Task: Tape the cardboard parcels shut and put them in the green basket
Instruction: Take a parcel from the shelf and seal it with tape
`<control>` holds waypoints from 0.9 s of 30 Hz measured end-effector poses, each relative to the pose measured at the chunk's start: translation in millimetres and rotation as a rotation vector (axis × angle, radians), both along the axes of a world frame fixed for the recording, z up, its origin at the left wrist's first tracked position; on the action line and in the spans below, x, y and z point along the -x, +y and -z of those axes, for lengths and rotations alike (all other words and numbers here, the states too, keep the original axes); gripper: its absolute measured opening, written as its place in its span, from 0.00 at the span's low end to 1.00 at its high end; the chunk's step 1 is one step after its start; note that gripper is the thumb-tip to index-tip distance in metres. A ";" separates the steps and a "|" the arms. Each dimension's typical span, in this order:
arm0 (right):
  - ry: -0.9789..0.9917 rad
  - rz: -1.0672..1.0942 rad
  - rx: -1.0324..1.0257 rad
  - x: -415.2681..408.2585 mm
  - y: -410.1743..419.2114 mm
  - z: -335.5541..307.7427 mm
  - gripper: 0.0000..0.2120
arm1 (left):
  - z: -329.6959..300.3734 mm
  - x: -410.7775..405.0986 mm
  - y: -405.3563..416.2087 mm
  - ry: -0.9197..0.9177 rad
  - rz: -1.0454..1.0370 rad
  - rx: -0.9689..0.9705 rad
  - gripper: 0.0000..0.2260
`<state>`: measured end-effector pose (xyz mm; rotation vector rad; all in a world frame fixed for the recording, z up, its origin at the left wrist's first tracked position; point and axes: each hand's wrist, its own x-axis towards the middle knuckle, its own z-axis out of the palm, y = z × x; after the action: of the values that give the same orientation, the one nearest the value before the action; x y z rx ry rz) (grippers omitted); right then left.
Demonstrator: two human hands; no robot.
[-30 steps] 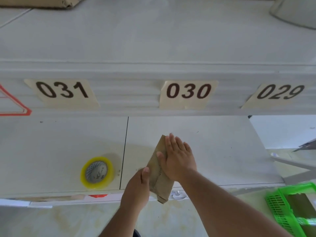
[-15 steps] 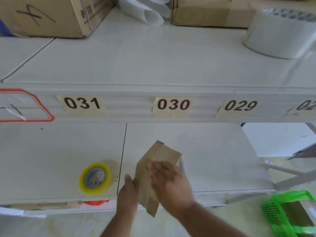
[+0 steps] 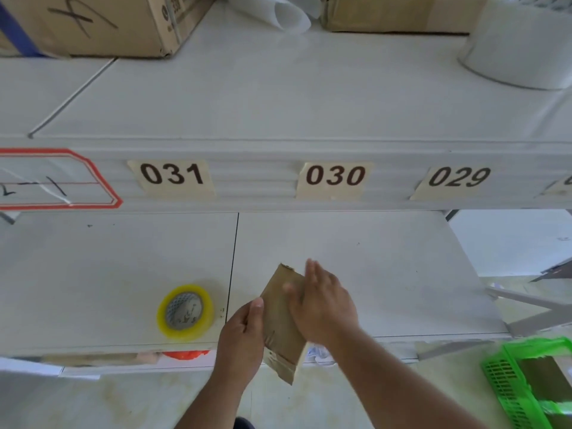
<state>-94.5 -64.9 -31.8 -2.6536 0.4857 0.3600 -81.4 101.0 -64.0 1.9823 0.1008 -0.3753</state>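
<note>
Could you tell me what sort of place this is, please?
Probably a warehouse packing station: numbered shelf labels, stored cardboard boxes on the upper shelf, and a yellow tape roll beside the parcel.

Numbered labels 031 [image 3: 173, 175], 030 [image 3: 335, 178], 029 [image 3: 457, 178] on the shelf edge [image 3: 257, 181]; big cardboard box [image 3: 102, 23] above.

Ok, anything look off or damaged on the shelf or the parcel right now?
Little. The parcel has a ragged far corner, and its near end overhangs the shelf edge, held by the left hand with the right hand flat on it. The 029 label sits askew beside the straighter 030 label. Nothing is spilled.
</note>
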 end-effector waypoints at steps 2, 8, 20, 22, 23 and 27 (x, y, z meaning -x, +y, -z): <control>0.059 0.134 -0.146 -15.9 -16.6 -1.0 0.30 | 0.7 0.5 2.1 -0.005 0.010 -0.101 0.26; -0.208 0.311 -0.492 2.3 -14.1 -14.1 0.20 | -3.5 0.7 -1.6 0.032 -0.100 -0.103 0.34; -0.421 -0.451 0.080 57.2 14.9 79.3 0.22 | 26.4 -10.0 -17.2 0.124 0.006 -0.152 0.22; -0.411 -0.438 0.137 51.9 12.1 78.6 0.23 | 37.0 -11.2 -18.7 0.090 0.062 -0.185 0.20; -0.382 -0.417 0.175 48.1 10.5 78.1 0.24 | 42.5 -11.3 -17.5 0.072 0.083 -0.207 0.21; -0.136 -0.276 0.179 8.1 -5.8 66.2 0.33 | 57.5 -10.3 -13.1 -0.013 0.185 -0.258 0.23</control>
<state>-102.6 -70.7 -97.9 -2.9017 0.1119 0.2221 -71.0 87.9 -121.5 2.2566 -0.0461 -0.4883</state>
